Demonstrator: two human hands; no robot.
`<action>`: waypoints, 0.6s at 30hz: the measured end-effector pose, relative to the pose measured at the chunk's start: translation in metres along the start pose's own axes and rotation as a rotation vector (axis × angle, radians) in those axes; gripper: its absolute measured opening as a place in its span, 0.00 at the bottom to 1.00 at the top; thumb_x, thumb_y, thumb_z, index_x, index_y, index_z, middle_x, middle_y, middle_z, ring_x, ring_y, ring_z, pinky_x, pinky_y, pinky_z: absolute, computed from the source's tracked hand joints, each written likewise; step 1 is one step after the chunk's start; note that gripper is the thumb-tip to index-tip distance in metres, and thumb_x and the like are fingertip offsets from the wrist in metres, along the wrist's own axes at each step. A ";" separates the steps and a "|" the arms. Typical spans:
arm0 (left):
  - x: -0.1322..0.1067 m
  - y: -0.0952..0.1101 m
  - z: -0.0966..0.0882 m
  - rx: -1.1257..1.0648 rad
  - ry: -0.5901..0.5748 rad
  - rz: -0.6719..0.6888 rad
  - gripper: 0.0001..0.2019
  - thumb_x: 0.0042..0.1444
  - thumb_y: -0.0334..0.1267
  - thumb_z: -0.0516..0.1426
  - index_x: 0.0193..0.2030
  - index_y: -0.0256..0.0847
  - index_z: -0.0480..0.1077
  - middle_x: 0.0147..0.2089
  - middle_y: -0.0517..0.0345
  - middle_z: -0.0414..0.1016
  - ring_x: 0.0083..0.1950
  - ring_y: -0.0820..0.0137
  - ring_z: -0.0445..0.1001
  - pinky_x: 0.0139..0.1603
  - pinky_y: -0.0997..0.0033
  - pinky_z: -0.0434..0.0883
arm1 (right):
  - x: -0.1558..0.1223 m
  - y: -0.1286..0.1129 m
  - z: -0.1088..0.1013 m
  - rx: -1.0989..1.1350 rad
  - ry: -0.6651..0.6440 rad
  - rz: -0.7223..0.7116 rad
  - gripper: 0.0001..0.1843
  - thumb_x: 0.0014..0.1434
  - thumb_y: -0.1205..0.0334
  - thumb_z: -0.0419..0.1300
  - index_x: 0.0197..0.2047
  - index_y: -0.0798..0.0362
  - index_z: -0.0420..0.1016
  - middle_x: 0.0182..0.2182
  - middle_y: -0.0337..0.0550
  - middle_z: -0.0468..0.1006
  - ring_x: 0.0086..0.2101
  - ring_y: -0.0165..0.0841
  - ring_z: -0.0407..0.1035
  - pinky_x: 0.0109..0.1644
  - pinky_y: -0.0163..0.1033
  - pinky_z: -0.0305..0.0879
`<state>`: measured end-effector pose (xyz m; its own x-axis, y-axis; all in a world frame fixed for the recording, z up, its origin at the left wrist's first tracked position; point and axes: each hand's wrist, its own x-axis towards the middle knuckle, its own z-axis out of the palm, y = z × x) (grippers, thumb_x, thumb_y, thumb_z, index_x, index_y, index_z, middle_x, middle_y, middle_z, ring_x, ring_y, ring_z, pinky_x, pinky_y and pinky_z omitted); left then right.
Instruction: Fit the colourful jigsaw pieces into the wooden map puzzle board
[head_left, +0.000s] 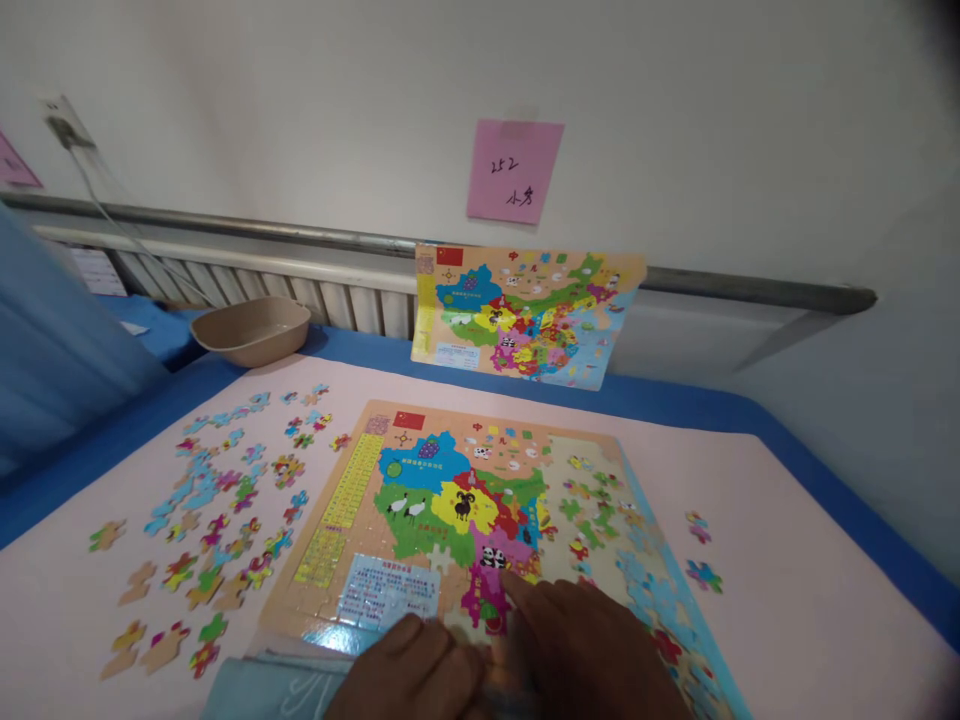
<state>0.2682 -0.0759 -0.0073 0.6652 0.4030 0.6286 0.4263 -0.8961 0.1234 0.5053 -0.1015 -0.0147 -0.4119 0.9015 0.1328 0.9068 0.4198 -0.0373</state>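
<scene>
Pressing down near the bottom edge of the puzzle (480, 520), the right hand (592, 650) has its forefinger stretched out flat, tip resting on the pink patch just below the panda. The other fingers look loosely curled, nothing pinched between them as far as can be seen. The left hand (409, 670) is laid beside it, knuckles up, fingers tucked under at the board's near rim; whether a piece is held there cannot be told.

For this bit, a piece is probably best seated by lining up the tabs first, then pushing straight down with a flat fingertip, while the board is steadied so it isn't slid across the pink tabletop (787, 560).

The puzzle lies flat in the middle of the table: a coloured map, left half filled, right side still patchy with bare backing. Loose pieces (210, 520) are scattered to its left, a couple more (703, 575) to the right. A finished reference map (525, 315) is propped against the wall behind, a beige bowl (251, 330) off to the left.
</scene>
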 end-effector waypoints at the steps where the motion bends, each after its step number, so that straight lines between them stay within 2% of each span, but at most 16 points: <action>1: 0.006 -0.005 -0.005 0.033 -0.001 0.007 0.19 0.76 0.28 0.42 0.41 0.40 0.71 0.33 0.58 0.81 0.31 0.71 0.77 0.31 0.68 0.74 | 0.001 0.000 0.000 0.000 -0.005 0.010 0.30 0.51 0.78 0.59 0.57 0.48 0.73 0.35 0.39 0.86 0.35 0.39 0.79 0.38 0.43 0.62; 4: 0.015 -0.016 -0.011 0.147 -0.037 0.076 0.17 0.76 0.31 0.45 0.46 0.38 0.74 0.51 0.53 0.86 0.47 0.64 0.81 0.42 0.63 0.78 | 0.005 -0.002 -0.003 0.006 -0.020 0.026 0.31 0.53 0.79 0.58 0.58 0.48 0.74 0.34 0.40 0.86 0.33 0.39 0.80 0.36 0.41 0.61; 6: 0.015 -0.021 -0.010 0.195 -0.071 0.076 0.21 0.78 0.37 0.41 0.53 0.37 0.75 0.56 0.53 0.85 0.54 0.61 0.80 0.48 0.60 0.77 | 0.007 -0.004 -0.006 0.015 -0.033 0.026 0.30 0.55 0.78 0.59 0.59 0.49 0.74 0.32 0.39 0.85 0.30 0.38 0.79 0.34 0.40 0.60; 8: 0.013 -0.022 -0.008 0.231 -0.096 0.062 0.24 0.79 0.40 0.39 0.55 0.39 0.75 0.57 0.56 0.85 0.55 0.62 0.79 0.49 0.60 0.75 | 0.009 -0.005 -0.008 0.018 -0.046 0.035 0.28 0.56 0.76 0.61 0.59 0.49 0.75 0.30 0.38 0.84 0.29 0.37 0.78 0.33 0.38 0.60; 11: 0.008 -0.022 -0.004 0.270 -0.158 0.056 0.20 0.79 0.39 0.42 0.55 0.42 0.75 0.59 0.61 0.84 0.56 0.65 0.78 0.50 0.63 0.73 | 0.009 -0.006 -0.008 -0.010 -0.055 0.037 0.26 0.57 0.76 0.61 0.58 0.49 0.74 0.28 0.37 0.83 0.29 0.36 0.78 0.33 0.36 0.60; 15: 0.004 -0.023 0.001 0.300 -0.209 0.074 0.17 0.79 0.40 0.46 0.56 0.43 0.75 0.63 0.61 0.82 0.58 0.64 0.76 0.51 0.62 0.71 | 0.009 -0.005 -0.004 -0.027 -0.038 0.015 0.24 0.59 0.75 0.61 0.57 0.50 0.74 0.29 0.37 0.84 0.29 0.36 0.79 0.33 0.36 0.61; 18: 0.003 -0.025 0.005 0.300 -0.193 0.065 0.17 0.78 0.39 0.46 0.55 0.43 0.76 0.62 0.61 0.82 0.57 0.64 0.76 0.50 0.63 0.71 | 0.010 -0.004 -0.001 -0.032 -0.013 0.008 0.22 0.57 0.76 0.62 0.55 0.51 0.75 0.28 0.36 0.84 0.28 0.36 0.78 0.32 0.36 0.60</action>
<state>0.2623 -0.0511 -0.0125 0.7881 0.4003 0.4677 0.5212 -0.8381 -0.1609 0.4979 -0.0941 -0.0117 -0.4052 0.9063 0.1200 0.9126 0.4088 -0.0061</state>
